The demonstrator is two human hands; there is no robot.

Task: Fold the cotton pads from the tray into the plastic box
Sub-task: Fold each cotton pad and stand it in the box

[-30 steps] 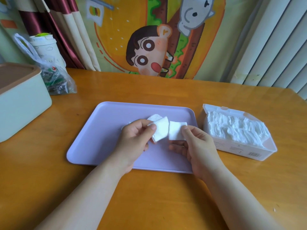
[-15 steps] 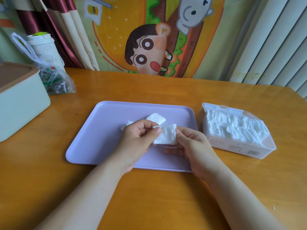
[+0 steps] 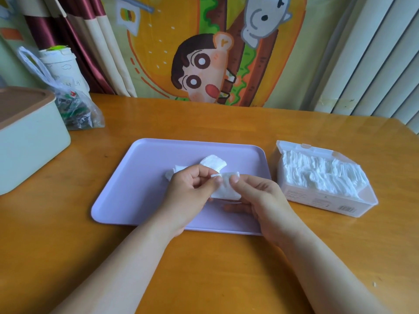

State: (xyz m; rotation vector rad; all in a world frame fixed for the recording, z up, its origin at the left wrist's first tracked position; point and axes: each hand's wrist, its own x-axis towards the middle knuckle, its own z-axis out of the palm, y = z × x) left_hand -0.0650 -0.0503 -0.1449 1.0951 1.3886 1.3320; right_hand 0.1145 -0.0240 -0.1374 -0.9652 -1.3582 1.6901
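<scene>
Over the lilac tray (image 3: 140,177) my two hands hold one white cotton pad (image 3: 225,189), folded over on itself. My left hand (image 3: 192,191) pinches its left edge between thumb and fingers. My right hand (image 3: 258,196) pinches its right edge. Behind the hands, loose cotton pads (image 3: 213,163) lie on the tray, partly hidden by my left hand. The clear plastic box (image 3: 324,201) stands right of the tray, lid open, packed with several white pads.
A pale green box with a brown lid (image 3: 29,137) stands at the left table edge. Behind it sit a plastic bag (image 3: 77,109) and a paper cup (image 3: 63,66). A cartoon curtain hangs behind the wooden table (image 3: 204,268).
The two halves of the pad, spread apart a second ago, have been brought together into one folded pad. My hands have moved closer to each other.
</scene>
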